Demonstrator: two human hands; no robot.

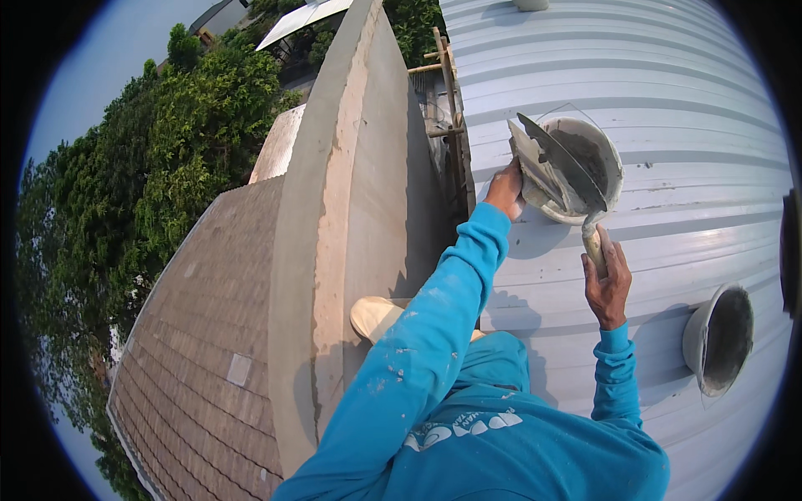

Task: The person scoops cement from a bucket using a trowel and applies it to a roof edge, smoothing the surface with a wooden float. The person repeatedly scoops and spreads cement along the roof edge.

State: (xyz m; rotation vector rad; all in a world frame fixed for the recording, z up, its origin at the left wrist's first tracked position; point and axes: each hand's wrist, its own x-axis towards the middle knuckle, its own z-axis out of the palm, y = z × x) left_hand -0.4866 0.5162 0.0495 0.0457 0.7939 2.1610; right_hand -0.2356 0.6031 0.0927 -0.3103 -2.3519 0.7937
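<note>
My left hand [505, 189] grips a flat, mortar-stained plastering board [530, 164], tilted over the white bucket [606, 154] of grey mortar on the metal roof. My right hand [608, 282] holds a steel trowel [567, 164] by its pale handle, with the blade raised against the board above the bucket; the board and blade hide part of the bucket's inside. My blue sleeves lead up to both hands.
A narrow grey rendered wall [376, 184] runs beside me, with a bamboo scaffold [452, 100] behind it. A second bucket [695, 342] sits at right on the corrugated roof [702, 209]. A tiled roof [200, 317] and trees lie beyond the wall to the left.
</note>
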